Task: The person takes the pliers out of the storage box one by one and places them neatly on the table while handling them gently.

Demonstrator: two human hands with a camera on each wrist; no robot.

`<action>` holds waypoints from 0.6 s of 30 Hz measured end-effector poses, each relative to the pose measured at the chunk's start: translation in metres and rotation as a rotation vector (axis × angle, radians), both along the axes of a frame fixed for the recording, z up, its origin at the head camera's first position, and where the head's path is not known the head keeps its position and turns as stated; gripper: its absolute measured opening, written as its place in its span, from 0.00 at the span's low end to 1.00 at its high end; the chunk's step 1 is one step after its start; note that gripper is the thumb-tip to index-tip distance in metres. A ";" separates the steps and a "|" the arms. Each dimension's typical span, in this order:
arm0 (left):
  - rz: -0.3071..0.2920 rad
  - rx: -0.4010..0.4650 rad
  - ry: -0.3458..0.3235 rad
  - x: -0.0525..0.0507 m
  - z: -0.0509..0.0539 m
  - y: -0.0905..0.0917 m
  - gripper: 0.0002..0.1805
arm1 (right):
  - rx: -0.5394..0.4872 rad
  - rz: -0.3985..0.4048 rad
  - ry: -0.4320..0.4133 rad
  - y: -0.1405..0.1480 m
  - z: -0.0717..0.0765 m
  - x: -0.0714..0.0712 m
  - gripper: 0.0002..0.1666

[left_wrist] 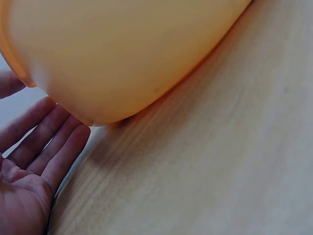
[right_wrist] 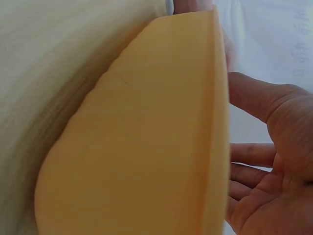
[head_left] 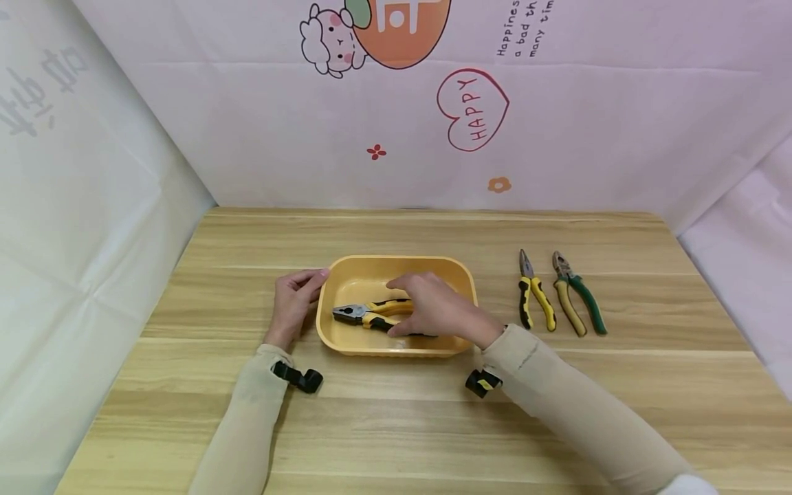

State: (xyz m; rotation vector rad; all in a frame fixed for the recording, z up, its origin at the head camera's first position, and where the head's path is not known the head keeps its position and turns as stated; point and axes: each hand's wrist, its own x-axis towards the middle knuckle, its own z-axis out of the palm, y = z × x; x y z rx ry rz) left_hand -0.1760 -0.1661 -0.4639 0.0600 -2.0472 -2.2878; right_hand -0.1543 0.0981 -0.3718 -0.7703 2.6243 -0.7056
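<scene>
A yellow plastic basket [head_left: 396,348] stands on the table, with its outer wall [left_wrist: 122,58] filling much of the left wrist view. At its left end, my left hand [head_left: 295,302] holds the rim, the thumb over the edge and the fingers [left_wrist: 66,152] against the outside. Combination pliers [head_left: 371,316] with yellow and black handles lie inside, jaws to the left. My right hand [head_left: 436,309] reaches into the basket over the handles, thumb and fingers spread apart around them. Part of the handles is hidden beneath that hand. In the right wrist view the basket wall [right_wrist: 132,132] hides the pliers.
Right of the basket lie long-nose pliers [head_left: 535,292] with yellow and black handles. Beside them are pliers with green and tan handles [head_left: 578,295]. A printed white cloth [head_left: 278,137] hangs behind the wooden table [head_left: 383,426].
</scene>
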 end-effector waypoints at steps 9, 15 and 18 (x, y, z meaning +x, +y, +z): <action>-0.002 -0.003 -0.002 0.000 0.000 0.000 0.21 | 0.020 -0.016 -0.027 -0.005 -0.008 0.001 0.50; -0.002 0.000 0.006 0.000 0.001 0.000 0.20 | 0.021 -0.025 -0.020 -0.005 -0.013 0.002 0.49; -0.001 0.006 0.004 0.000 0.001 0.000 0.20 | 0.028 -0.030 -0.016 -0.005 -0.016 0.002 0.49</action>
